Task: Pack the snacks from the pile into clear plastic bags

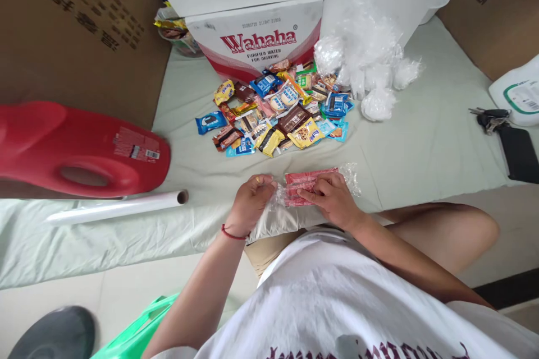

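Red flat packets [301, 180] lie side by side near the front edge of the bed-like surface, with clear plastic wrap [351, 176] around them. My left hand [252, 199] has its fingers closed on the gathered left end of that plastic wrap. On top of the packets rests my right hand [332, 196], its fingers bent and pressing down; part of the packets is hidden beneath it. Beyond both hands is a loose pile of small wrapped snacks [290, 118] in blue, yellow, brown and red.
A white Wahaha carton [256, 39] stands behind the snacks, beside crumpled clear plastic [370, 56]. To the left are a large red jug [84, 151] and a roll of film [126, 206]. Keys [488, 119], a black phone-like object [520, 151] and a white bottle [520, 92] lie right.
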{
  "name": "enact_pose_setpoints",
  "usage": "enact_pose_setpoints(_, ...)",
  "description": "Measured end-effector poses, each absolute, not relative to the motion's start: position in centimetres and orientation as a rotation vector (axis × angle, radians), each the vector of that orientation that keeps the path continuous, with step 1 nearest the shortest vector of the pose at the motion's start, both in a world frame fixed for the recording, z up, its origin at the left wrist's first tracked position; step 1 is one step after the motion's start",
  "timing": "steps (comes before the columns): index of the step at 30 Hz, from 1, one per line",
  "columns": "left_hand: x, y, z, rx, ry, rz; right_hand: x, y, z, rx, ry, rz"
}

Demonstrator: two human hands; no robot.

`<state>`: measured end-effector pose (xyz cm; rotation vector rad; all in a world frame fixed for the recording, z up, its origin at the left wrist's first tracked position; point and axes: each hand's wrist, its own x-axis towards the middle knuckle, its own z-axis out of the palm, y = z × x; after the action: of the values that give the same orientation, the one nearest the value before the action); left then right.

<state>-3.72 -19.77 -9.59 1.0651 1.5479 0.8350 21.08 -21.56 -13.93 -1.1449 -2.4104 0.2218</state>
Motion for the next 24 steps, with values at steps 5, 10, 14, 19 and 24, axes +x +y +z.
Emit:
enact_pose_setpoints(5,-3.2,-19.8,-9.2,0.86,1.509,0.786,21.0,-21.5,-13.8,-1.107,-2.394,0.203)
enact_pose_setpoints(10,-3.2,-20.4,-9.6,0.742,1.537,0.804,20.8,-21.3,-13.6,-1.065,-2.339,0.186)
enact_pose_setpoints(14,-1.5,-21.1,-9.5,0.958,1.73,0.927,21.0,-21.3,-13.7,-1.072,-2.369,0.206)
enact_pose_setpoints(19,2.8,-21.9,-9.6,1.746,1.856,0.889,20.8,-21.5,-14.4,-1.114,-2.37,0.226)
enact_pose_setpoints(24,4.5,-22.5,-12.4,2.159,1.755,1.175,20.5,-21.6,-14.1,-1.124,-2.314,0.358)
